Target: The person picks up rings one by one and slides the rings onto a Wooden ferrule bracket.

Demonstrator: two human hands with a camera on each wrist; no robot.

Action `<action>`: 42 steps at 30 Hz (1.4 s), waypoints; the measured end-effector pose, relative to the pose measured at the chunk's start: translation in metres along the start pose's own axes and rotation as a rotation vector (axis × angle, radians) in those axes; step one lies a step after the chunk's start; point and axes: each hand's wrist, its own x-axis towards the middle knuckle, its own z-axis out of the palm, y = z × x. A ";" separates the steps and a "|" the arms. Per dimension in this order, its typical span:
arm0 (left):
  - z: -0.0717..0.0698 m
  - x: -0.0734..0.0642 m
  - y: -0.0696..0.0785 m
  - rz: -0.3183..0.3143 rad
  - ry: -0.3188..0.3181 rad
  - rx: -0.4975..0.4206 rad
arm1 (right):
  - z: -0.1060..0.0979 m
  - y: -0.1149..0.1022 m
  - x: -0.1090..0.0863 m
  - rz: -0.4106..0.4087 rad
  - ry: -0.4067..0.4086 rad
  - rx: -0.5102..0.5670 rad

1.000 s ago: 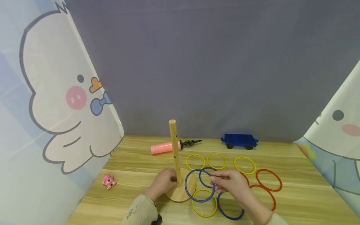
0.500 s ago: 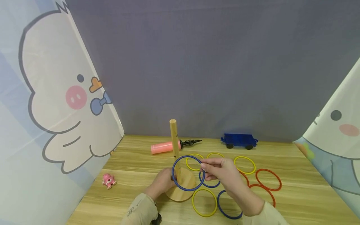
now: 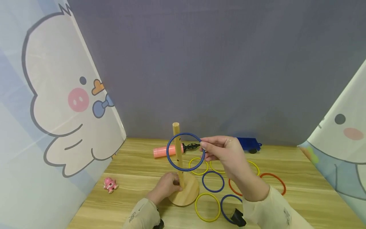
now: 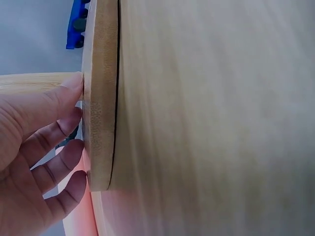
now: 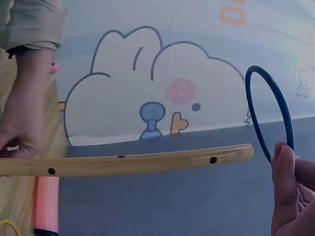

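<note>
My right hand (image 3: 228, 156) pinches a thin blue ring (image 3: 184, 134) at its right edge between thumb and fingers. In the head view the ring overlaps the upper part of an upright wooden post (image 3: 178, 154). The right wrist view has the ring (image 5: 287, 115) beyond the post's tip, apart from it. My left hand (image 3: 166, 186) holds the foot of the post, just above its round wooden base (image 3: 188, 194). Seen from the left wrist, the thumb lies against the post and the other fingertips are at the base's rim (image 4: 101, 123).
Several yellow rings (image 3: 207, 193), blue rings (image 3: 213, 172) and red rings (image 3: 275, 175) lie right of the base, some partly behind my right arm. Behind stand a pink hand pump (image 3: 161, 151) and a blue toy wagon (image 3: 248, 143). A pink toy figure (image 3: 110, 185) is at left.
My right hand has lifted the blue ring up and to the left, from low beside the post's base to the level of its upper part. The left hand has stayed at the post's foot.
</note>
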 end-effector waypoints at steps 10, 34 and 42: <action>0.001 0.000 -0.001 -0.004 0.005 -0.035 | 0.014 -0.020 0.026 -0.067 0.071 0.064; 0.001 0.002 -0.003 0.018 0.002 -0.076 | 0.007 0.058 0.030 0.151 0.158 -0.013; 0.001 0.001 -0.003 -0.005 0.000 -0.085 | 0.002 0.096 0.022 0.230 0.190 -0.032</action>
